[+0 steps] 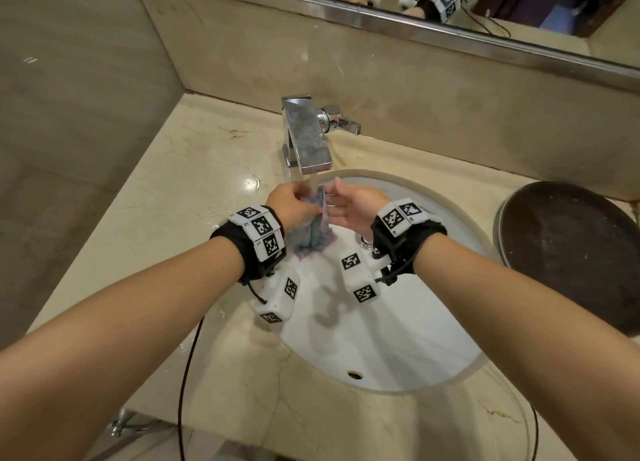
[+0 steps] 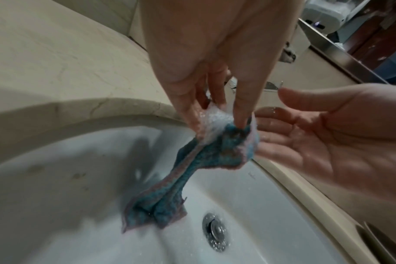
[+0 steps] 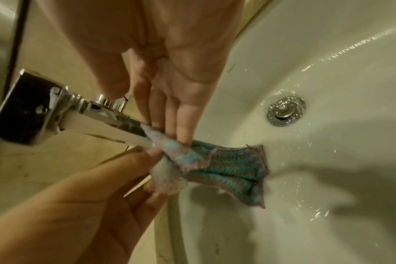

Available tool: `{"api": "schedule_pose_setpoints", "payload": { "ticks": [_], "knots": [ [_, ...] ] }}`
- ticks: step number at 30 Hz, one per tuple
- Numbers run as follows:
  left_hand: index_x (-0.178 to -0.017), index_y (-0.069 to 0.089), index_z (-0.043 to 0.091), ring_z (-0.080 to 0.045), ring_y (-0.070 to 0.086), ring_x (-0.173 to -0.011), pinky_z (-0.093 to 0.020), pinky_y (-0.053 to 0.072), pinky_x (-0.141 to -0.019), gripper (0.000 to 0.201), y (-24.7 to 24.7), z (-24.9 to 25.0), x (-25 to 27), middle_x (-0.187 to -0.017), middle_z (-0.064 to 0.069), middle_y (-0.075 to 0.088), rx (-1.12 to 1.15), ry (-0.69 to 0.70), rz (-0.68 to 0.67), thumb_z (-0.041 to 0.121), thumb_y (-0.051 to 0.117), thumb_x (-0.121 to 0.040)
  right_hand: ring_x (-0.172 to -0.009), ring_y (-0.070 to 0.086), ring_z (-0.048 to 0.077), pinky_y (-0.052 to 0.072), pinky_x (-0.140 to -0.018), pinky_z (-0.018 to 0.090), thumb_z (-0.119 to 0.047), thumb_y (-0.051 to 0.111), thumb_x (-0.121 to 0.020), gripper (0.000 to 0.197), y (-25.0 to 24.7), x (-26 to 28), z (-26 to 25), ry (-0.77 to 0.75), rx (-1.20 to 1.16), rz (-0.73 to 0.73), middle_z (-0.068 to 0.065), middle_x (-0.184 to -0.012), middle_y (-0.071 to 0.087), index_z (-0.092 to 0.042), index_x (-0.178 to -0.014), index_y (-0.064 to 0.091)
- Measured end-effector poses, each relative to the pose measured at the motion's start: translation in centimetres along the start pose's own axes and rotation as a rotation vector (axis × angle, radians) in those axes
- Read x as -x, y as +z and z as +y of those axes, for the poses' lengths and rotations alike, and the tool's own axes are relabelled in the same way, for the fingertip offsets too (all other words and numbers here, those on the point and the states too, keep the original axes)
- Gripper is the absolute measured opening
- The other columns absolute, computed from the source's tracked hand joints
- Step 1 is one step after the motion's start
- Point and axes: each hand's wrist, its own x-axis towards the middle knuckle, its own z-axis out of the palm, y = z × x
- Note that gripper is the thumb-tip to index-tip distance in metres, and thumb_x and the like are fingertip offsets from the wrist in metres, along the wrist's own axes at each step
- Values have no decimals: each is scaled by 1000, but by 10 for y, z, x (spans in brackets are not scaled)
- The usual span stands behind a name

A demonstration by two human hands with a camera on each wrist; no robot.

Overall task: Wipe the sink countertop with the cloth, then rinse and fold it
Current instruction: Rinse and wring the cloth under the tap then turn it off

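A wet blue and pink cloth (image 1: 317, 233) (image 2: 169, 187) (image 3: 226, 171) hangs bunched over the white sink bowl (image 1: 398, 339), under water running from the chrome tap (image 1: 306, 138) (image 3: 57, 114). My left hand (image 1: 294, 200) (image 2: 215, 107) pinches the cloth's top edge between thumb and fingers. My right hand (image 1: 349, 200) (image 3: 169, 116) is flat with straight fingers, its fingertips (image 3: 183, 137) touching the cloth's upper fold from the right. In the left wrist view the right palm (image 2: 327, 135) faces the cloth.
A beige marble countertop (image 1: 173, 190) surrounds the sink, wet near the tap. A dark round tray (image 1: 571, 249) lies at the right. The drain (image 2: 215, 230) (image 3: 284, 110) sits below the cloth. A mirror (image 1: 485, 6) runs along the back wall.
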Motion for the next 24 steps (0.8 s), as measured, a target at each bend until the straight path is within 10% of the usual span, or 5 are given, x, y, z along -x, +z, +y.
{"api": "schedule_pose_setpoints", "payload": {
  "ticks": [6, 11, 16, 20, 24],
  "knots": [
    [-121, 53, 3, -4, 53, -72, -2, 42, -50, 45, 5, 3, 1, -80, 9, 52, 117, -19, -33, 10, 70, -80, -128, 45, 34, 39, -106, 42, -47, 22, -99, 71, 3, 4, -3, -10, -163, -92, 24, -152, 27, 5, -147, 19],
    [-117, 56, 2, -13, 58, -74, -13, 47, -49, 40, 3, 0, -7, -90, -2, 59, 214, -124, 33, 1, 67, -79, -136, 38, 37, 35, -112, 43, -47, 22, -99, 67, 5, 3, -1, -19, -52, -33, 26, -147, 37, 3, -141, 34],
    [-92, 58, 9, -13, 55, -60, -16, 49, -43, 21, 1, -1, -12, -80, -4, 58, 244, -134, 19, -8, 60, -80, -88, 55, 14, 44, -79, 26, -22, 28, -102, 41, -6, 3, 6, -78, 96, 53, 1, -95, 62, -4, -134, 48],
    [-102, 58, 7, -26, 59, -75, -36, 54, -70, 27, 1, 5, -14, -90, -12, 60, 321, -139, 22, -10, 52, -82, -101, 57, 20, 47, -82, 31, -12, 43, -98, 38, -7, 0, 4, -82, 359, 164, 13, -122, 61, -8, -134, 49],
    [-101, 61, 8, -16, 51, -56, -17, 43, -41, 23, 1, 11, -12, -76, -8, 57, 372, -138, 16, -4, 49, -85, -130, 46, 28, 38, -107, 36, -6, 63, -85, 66, -8, -4, 6, 19, 912, 211, 14, -144, 45, -10, -144, 33]
  ]
}}
